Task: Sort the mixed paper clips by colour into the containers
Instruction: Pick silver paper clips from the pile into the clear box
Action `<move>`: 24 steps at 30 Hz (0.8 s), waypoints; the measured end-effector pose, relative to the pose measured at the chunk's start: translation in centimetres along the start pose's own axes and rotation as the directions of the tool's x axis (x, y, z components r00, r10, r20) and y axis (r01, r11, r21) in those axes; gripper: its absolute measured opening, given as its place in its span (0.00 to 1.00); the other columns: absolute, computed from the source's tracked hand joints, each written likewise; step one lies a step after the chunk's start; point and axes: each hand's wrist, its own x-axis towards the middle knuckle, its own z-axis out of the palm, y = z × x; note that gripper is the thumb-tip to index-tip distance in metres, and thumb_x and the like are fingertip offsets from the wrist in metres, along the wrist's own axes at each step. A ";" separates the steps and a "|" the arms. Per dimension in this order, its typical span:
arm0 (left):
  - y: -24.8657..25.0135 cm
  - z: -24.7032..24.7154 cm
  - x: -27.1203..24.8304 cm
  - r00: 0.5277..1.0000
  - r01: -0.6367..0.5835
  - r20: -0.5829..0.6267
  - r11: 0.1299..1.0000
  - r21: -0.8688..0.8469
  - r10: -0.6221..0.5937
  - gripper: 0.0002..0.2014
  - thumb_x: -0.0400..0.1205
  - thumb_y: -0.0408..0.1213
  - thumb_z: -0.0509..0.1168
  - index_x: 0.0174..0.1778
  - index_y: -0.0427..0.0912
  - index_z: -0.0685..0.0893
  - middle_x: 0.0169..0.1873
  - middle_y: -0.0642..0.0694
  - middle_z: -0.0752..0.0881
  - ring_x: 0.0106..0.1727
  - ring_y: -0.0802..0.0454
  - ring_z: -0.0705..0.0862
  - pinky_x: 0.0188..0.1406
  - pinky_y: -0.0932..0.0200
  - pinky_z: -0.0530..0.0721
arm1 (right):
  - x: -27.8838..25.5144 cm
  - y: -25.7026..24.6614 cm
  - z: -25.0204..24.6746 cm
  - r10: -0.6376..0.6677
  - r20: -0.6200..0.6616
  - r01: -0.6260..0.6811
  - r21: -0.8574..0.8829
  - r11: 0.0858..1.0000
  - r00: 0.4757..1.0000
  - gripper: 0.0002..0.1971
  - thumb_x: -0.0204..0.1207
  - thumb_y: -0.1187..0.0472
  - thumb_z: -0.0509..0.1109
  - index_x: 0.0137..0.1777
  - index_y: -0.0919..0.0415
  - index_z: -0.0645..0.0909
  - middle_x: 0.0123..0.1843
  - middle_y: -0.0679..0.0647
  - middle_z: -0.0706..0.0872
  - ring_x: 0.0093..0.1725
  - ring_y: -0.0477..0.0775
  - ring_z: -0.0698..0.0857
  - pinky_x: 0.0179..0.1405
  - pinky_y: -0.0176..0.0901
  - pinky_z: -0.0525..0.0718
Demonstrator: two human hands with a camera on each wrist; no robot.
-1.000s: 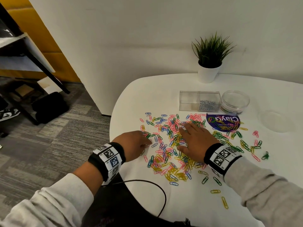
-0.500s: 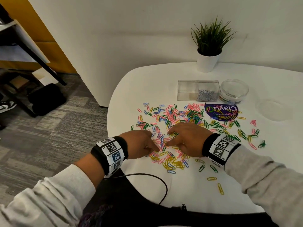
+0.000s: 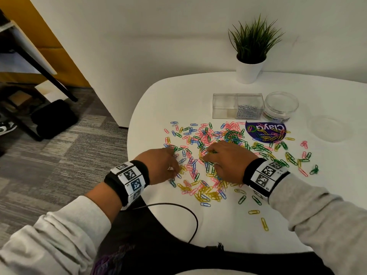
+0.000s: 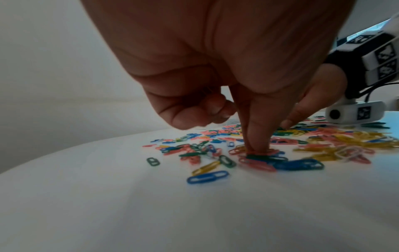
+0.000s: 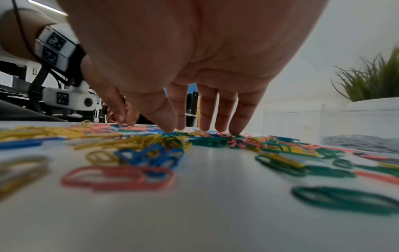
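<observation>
L hand (image 3: 158, 167) w/ thumb and forefinger pressed on a pink clip (image 4: 257, 151), other fingers curled. R hand (image 3: 228, 161) spread flat, fingertips (image 5: 235, 129) on paper clips (image 3: 208, 187) at table (image 3: 218, 231) centre; divided clear box (image 3: 224, 106) at 12 o'clock.

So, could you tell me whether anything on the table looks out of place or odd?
Yes: a purple label lies upside down among the loose paper clips, clips scattered over it, just in front of the round jar.
</observation>
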 end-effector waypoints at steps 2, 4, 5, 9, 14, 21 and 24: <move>-0.1 -0.1 -0.1 1.000 0.018 -0.025 1.000 -0.005 -0.018 0.10 0.82 0.47 0.67 0.56 0.61 0.90 0.52 0.55 0.78 0.54 0.52 0.82 0.53 0.55 0.82 | 0.0 -0.1 -0.1 -0.018 -0.021 0.017 -0.015 1.000 1.000 0.22 0.77 0.61 0.67 0.71 0.51 0.81 0.69 0.57 0.81 0.68 0.62 0.79 0.63 0.57 0.81; 0.5 0.0 -0.2 1.000 0.002 -0.018 0.999 -0.041 -0.003 0.10 0.82 0.47 0.67 0.57 0.61 0.89 0.51 0.55 0.78 0.53 0.53 0.82 0.53 0.55 0.82 | 0.1 -0.3 -0.1 -0.078 -0.063 0.075 -0.045 0.996 0.995 0.20 0.74 0.62 0.70 0.66 0.52 0.86 0.64 0.57 0.84 0.63 0.63 0.82 0.57 0.58 0.84; 0.9 0.1 -0.1 1.000 -0.011 -0.004 0.999 -0.042 0.011 0.10 0.82 0.49 0.67 0.58 0.61 0.88 0.51 0.55 0.78 0.52 0.53 0.82 0.53 0.55 0.82 | 0.2 -0.6 -0.2 -0.105 -0.078 0.100 -0.065 0.993 0.991 0.18 0.73 0.63 0.71 0.63 0.52 0.87 0.61 0.56 0.86 0.60 0.61 0.83 0.53 0.58 0.85; 1.3 0.6 0.3 1.000 -0.007 0.015 1.000 -0.001 0.007 0.14 0.81 0.53 0.67 0.61 0.58 0.86 0.50 0.56 0.76 0.53 0.52 0.82 0.52 0.55 0.81 | 0.8 -3.8 -0.3 -0.225 -0.070 0.220 -0.074 0.973 0.972 0.11 0.74 0.61 0.70 0.53 0.52 0.89 0.43 0.55 0.85 0.43 0.62 0.84 0.38 0.55 0.85; -0.2 1.0 0.2 0.996 0.083 -0.013 0.995 -0.055 -0.084 0.09 0.76 0.53 0.72 0.50 0.58 0.86 0.48 0.58 0.78 0.49 0.56 0.80 0.47 0.59 0.77 | 2.3 -6.7 -0.7 -0.127 0.125 0.124 0.030 0.992 0.984 0.17 0.81 0.46 0.66 0.67 0.49 0.83 0.56 0.56 0.82 0.58 0.62 0.80 0.54 0.54 0.80; -0.8 1.2 -0.3 0.995 0.088 -0.039 0.993 -0.073 -0.091 0.10 0.77 0.56 0.71 0.47 0.57 0.86 0.45 0.58 0.78 0.46 0.56 0.79 0.46 0.58 0.79 | 2.9 -6.5 -0.1 -0.053 0.178 0.033 0.114 0.993 0.983 0.10 0.78 0.45 0.70 0.54 0.47 0.85 0.54 0.50 0.79 0.55 0.57 0.80 0.51 0.50 0.82; -1.1 0.7 -0.4 0.995 0.094 -0.006 0.993 -0.076 -0.095 0.07 0.77 0.52 0.70 0.47 0.56 0.88 0.44 0.59 0.80 0.46 0.57 0.80 0.48 0.59 0.81 | 2.4 -6.0 -0.5 -0.024 0.150 -0.016 0.261 0.965 0.988 0.06 0.77 0.47 0.72 0.46 0.48 0.82 0.50 0.45 0.80 0.50 0.50 0.80 0.49 0.47 0.81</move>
